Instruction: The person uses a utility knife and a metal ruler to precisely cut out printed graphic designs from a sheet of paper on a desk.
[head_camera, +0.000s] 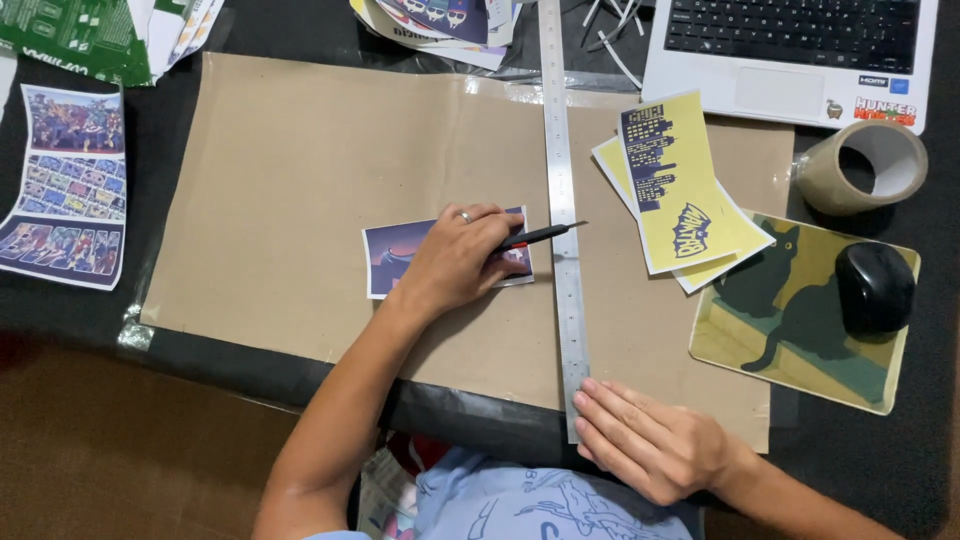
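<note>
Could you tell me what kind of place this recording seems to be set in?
Most likely a home desk used for paper crafts. A brown cardboard sheet covers the desk as a cutting surface, a long metal ruler lies across it, and a white laptop and black mouse sit to one side.

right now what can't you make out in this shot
Head view, three gaps:
- Small dark-blue printed card: its right half is hidden under the left hand.
- Long steel ruler: its top is cut off by the frame edge.
- Thin black craft knife: its tip is too small to judge.
</note>
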